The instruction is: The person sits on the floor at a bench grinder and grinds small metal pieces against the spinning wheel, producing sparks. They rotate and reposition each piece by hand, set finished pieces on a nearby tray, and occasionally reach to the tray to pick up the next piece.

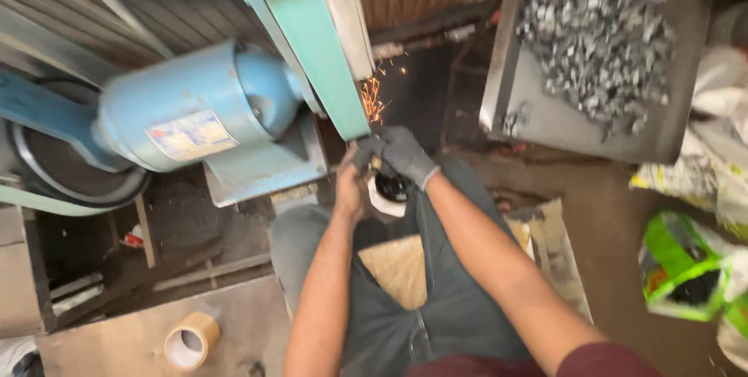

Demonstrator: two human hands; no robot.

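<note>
Pinching a small dark metal piece, both hands' fingers clench it against the sparking green grinder belt.

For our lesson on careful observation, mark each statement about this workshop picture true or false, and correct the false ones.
1. The right hand wears a dark grey glove. True.
2. Orange sparks fly beside the green grinding machine. True.
3. Both hands rest on the tape roll. False: the left hand and the right hand are up at the green machine, pressing a small workpiece to it; the roll lies apart on the board at lower left.
4. The tray at upper right holds a pile of small grey metal pieces. True.
5. The motor is red. False: it is light blue.
</note>
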